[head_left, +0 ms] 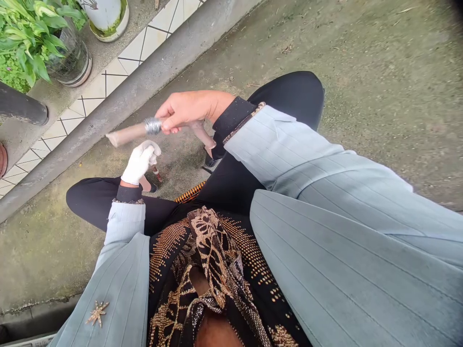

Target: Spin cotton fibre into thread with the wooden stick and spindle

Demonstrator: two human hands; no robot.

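Observation:
My bare right hand (188, 110) is closed on one end of a pale, smooth stick (126, 135). Silver wire (152, 126) is wound in a thick coil round the stick, just beside my fingertips. The far end of the stick points left and is slightly blurred. Below it, my left hand (139, 161), in a white glove, is curled closed, apart from the stick. A thin reddish-brown piece (156, 173) shows just under the glove. Whether the left fingers grip it is hidden.
My knees are spread, with a shoe (210, 161) on the concrete floor (379, 96) between them. Part of an orange-and-black woven edge (190, 192) shows under me. Ahead runs a raised grey kerb (119, 103) with white tiles (96, 86), potted plants (67, 62) and a dark post (23, 106).

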